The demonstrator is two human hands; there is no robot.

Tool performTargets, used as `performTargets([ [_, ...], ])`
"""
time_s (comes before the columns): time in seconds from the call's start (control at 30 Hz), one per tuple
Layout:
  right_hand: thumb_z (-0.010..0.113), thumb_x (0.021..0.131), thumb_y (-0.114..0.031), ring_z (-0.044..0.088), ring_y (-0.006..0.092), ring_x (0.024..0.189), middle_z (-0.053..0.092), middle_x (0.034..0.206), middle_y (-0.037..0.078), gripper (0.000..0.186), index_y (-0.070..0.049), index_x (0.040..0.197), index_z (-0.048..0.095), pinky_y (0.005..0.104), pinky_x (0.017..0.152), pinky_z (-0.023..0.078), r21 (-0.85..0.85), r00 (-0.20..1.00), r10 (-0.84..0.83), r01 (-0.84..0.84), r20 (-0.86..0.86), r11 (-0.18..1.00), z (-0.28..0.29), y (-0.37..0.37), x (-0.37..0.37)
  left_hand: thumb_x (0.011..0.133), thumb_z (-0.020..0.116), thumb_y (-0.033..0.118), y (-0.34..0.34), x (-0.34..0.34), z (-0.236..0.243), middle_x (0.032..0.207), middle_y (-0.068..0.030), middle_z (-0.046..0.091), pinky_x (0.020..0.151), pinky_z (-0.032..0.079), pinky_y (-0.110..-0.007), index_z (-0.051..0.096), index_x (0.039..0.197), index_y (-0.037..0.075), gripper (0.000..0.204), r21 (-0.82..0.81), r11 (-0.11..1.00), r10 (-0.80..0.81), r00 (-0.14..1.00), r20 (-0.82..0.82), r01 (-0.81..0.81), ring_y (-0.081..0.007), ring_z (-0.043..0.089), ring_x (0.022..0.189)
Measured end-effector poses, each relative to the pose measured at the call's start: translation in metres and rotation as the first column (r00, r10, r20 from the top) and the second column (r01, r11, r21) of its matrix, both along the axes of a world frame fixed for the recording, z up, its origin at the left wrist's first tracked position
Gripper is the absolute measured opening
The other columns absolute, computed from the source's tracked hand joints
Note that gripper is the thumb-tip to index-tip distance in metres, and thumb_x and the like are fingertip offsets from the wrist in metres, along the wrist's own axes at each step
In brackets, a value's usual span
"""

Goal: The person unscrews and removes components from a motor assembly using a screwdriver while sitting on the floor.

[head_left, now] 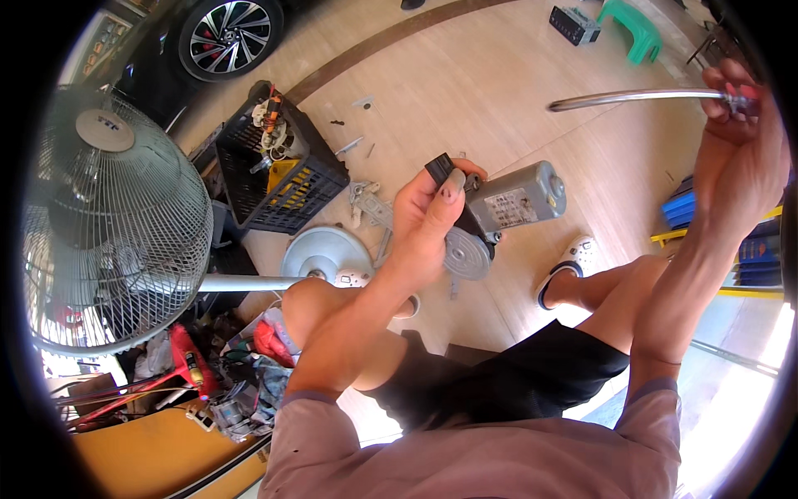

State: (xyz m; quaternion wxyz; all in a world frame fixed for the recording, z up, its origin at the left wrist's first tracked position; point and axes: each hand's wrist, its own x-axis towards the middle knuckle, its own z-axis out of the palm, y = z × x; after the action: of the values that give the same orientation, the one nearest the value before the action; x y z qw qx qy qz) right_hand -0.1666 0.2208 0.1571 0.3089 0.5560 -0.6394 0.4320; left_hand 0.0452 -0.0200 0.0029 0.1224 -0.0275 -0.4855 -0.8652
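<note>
My left hand (422,218) is closed around an electric gear motor (517,200), held above the floor between my knees. The motor has a grey metal cylinder with a white label, a round ribbed gear cover and a black plug. At the far right, my raised right hand (741,154) grips a long shiny metal rod tool (636,98) near its red end. The rod's free end points left, apart from the motor. My fingers hide part of the red end, so the tool's exact kind is not clear.
On the left are a standing fan (116,224) with its round base (328,251), a black crate (287,187) of parts, and piled scrap (241,403). Metal pieces (366,204) lie on the tiled floor. Farther off are a car wheel (231,37), a green stool (633,29) and a black box-shaped unit (573,27).
</note>
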Motion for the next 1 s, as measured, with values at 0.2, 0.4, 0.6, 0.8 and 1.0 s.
performTargets([
  [0.2, 0.060, 0.096, -0.033, 0.068, 0.0218, 0.066, 0.064, 0.102, 0.018, 0.052, -0.006, 0.134, 0.039, 0.0230, 0.049, 0.053, -0.321, 0.883, 0.244, -0.114, 0.400, 0.940, -0.043, -0.014, 0.039, 0.094, 0.060, 0.038, 0.007, -0.006, 0.001, 0.100, -0.0180, 0.062, 0.059, 0.061, -0.042, 0.051, 0.116, -0.003, 0.048, -0.013, 1.000, 0.029, 0.997, 0.075, -0.028, -0.0314, 0.070, 0.080],
  [0.4, 0.054, 0.099, -0.030, 0.068, 0.0234, 0.069, 0.064, 0.101, 0.019, 0.046, -0.004, 0.134, 0.041, 0.0264, 0.054, 0.055, -0.342, 0.856, 0.260, -0.105, 0.446, 0.934, -0.054, -0.015, 0.040, 0.096, 0.058, 0.025, 0.013, -0.009, 0.000, 0.095, -0.0083, 0.058, 0.065, 0.061, -0.039, 0.054, 0.111, -0.008, 0.037, 0.066, 0.996, 0.050, 0.993, 0.103, -0.057, -0.0204, 0.067, 0.077],
  [0.6, 0.048, 0.102, -0.027, 0.068, 0.0249, 0.072, 0.064, 0.099, 0.019, 0.041, -0.002, 0.134, 0.043, 0.0298, 0.058, 0.056, -0.342, 0.840, 0.272, -0.111, 0.469, 0.933, -0.060, -0.019, 0.043, 0.089, 0.062, 0.039, 0.010, -0.008, -0.005, 0.097, -0.0190, 0.063, 0.056, 0.060, -0.049, 0.054, 0.110, -0.001, 0.046, 0.067, 0.994, 0.066, 0.963, 0.260, -0.086, -0.0349, 0.069, 0.075],
  [0.8, 0.042, 0.105, -0.024, 0.067, 0.0264, 0.076, 0.064, 0.098, 0.020, 0.037, 0.000, 0.133, 0.045, 0.0333, 0.063, 0.057, -0.340, 0.828, 0.281, -0.118, 0.486, 0.933, -0.062, -0.024, 0.045, 0.087, 0.062, 0.036, 0.010, -0.007, -0.006, 0.097, -0.0187, 0.064, 0.057, 0.060, -0.050, 0.055, 0.112, -0.001, 0.044, 0.081, 0.992, 0.078, 0.965, 0.251, -0.101, -0.0353, 0.069, 0.075],
  [1.0, 0.037, 0.107, -0.021, 0.067, 0.0276, 0.078, 0.064, 0.096, 0.020, 0.036, 0.001, 0.135, 0.045, 0.0363, 0.066, 0.058, -0.318, 0.830, 0.248, -0.091, 0.500, 0.944, -0.060, -0.022, 0.045, 0.086, 0.064, 0.032, 0.013, -0.008, -0.004, 0.097, -0.0166, 0.064, 0.058, 0.060, -0.050, 0.056, 0.111, -0.001, 0.042, 0.113, 0.989, 0.064, 0.957, 0.282, -0.099, -0.0330, 0.069, 0.079],
])
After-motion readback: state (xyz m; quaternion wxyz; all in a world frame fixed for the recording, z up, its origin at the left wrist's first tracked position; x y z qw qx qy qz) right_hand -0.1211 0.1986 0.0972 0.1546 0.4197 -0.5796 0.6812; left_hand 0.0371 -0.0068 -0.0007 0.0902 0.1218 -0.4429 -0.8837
